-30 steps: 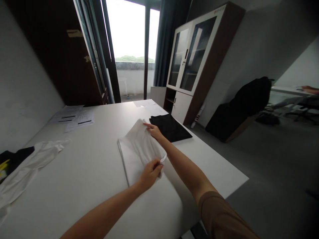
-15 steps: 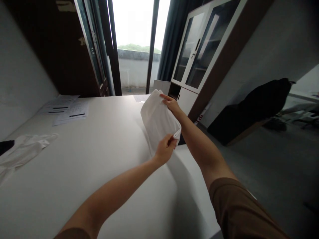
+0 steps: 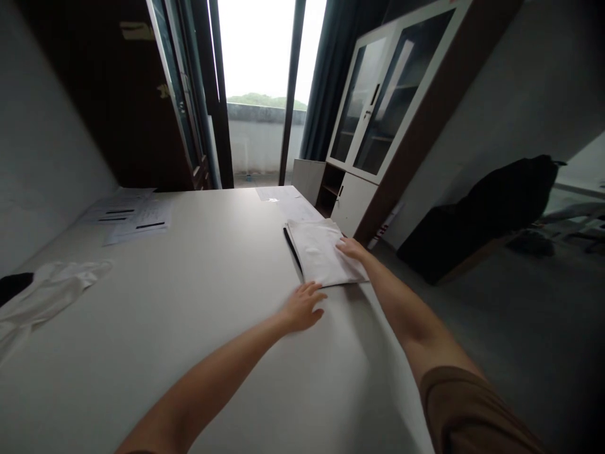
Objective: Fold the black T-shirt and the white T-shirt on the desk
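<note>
A folded white cloth [image 3: 321, 252] lies flat near the right edge of the white table [image 3: 212, 271]. A thin black layer [image 3: 292, 251] peeks out from beneath its left side and near edge; what it is I cannot tell. My right hand [image 3: 353, 248] rests on the cloth's right side, fingers stretched out and gripping nothing. Just in front of the cloth's near left corner is my left hand [image 3: 305, 307], fingers apart, with nothing held. Whether its fingertips touch the corner is hard to make out.
Printed papers [image 3: 137, 221] with dark bars lie at the back left. A crumpled whitish cloth [image 3: 51, 290] and something black [image 3: 14, 287] are at the left edge. A sheet [image 3: 270, 194] lies at the far end. Beyond the right edge stands a glass-doored cabinet [image 3: 352, 195].
The folded white cloth, held raised in both hands before, has come down flat onto the table. Both hands have let go and opened, and the black layer beneath now shows.
</note>
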The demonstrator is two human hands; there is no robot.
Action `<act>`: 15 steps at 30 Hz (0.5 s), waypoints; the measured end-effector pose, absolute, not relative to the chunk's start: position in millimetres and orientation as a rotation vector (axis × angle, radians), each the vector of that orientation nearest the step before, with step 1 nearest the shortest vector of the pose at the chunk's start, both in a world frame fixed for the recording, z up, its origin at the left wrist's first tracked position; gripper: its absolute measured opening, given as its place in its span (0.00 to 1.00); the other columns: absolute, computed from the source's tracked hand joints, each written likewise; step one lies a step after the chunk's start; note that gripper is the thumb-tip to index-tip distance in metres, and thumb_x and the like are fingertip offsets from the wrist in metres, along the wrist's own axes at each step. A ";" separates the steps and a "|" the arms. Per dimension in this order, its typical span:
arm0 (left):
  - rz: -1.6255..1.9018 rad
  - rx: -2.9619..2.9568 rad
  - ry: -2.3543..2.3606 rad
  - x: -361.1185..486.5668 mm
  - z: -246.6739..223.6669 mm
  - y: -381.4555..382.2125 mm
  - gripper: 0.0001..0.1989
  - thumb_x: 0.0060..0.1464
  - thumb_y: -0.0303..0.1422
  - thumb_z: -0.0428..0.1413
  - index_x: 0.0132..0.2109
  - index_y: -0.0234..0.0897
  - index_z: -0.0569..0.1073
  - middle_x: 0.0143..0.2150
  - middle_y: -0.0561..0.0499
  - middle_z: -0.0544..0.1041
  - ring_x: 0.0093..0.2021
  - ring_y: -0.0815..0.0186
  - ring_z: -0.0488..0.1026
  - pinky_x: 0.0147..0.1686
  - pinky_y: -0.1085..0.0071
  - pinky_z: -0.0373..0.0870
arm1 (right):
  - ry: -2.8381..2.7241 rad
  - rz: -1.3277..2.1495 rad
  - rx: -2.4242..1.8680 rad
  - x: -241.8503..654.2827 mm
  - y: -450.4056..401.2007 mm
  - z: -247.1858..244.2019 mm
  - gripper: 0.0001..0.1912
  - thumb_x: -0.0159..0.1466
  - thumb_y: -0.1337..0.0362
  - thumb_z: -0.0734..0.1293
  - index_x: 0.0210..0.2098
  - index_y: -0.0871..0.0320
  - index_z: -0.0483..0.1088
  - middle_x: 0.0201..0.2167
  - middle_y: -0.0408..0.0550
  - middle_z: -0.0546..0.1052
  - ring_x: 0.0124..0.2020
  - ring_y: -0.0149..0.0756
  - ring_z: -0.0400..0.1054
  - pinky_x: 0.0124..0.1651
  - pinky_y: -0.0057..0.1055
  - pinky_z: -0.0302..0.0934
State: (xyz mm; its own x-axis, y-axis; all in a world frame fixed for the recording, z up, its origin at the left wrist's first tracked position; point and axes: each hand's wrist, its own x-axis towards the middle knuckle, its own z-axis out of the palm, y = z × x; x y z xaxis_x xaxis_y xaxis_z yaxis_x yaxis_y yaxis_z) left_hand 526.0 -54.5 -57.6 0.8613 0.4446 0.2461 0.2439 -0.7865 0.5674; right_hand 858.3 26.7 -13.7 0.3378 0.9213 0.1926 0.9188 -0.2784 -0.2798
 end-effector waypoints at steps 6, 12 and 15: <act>0.435 2.573 0.423 513.6 -62.1 -71.5 0.21 0.61 0.36 0.59 0.61 0.43 0.72 0.72 0.46 0.62 0.73 0.53 0.54 0.73 0.52 0.49 | -1.726 -0.297 -2.253 777.7 -5.9 -56.0 0.29 0.74 0.50 0.57 0.68 0.58 0.63 0.71 0.59 0.58 0.70 0.50 0.54 0.70 0.44 0.49; 0.422 2.647 0.516 474.2 -62.5 -82.6 0.20 0.64 0.36 0.56 0.62 0.45 0.71 0.72 0.47 0.63 0.73 0.56 0.56 0.73 0.52 0.48 | -1.915 -0.282 -2.297 738.9 -32.5 -71.8 0.30 0.74 0.47 0.55 0.70 0.51 0.60 0.73 0.55 0.55 0.72 0.51 0.48 0.70 0.50 0.45; 0.384 2.692 0.472 433.0 -62.5 -86.5 0.23 0.66 0.37 0.54 0.66 0.47 0.67 0.73 0.49 0.60 0.74 0.57 0.54 0.73 0.52 0.47 | -1.897 -0.288 -2.344 738.1 -39.8 -70.7 0.30 0.74 0.47 0.54 0.71 0.49 0.59 0.74 0.53 0.54 0.73 0.50 0.47 0.70 0.50 0.45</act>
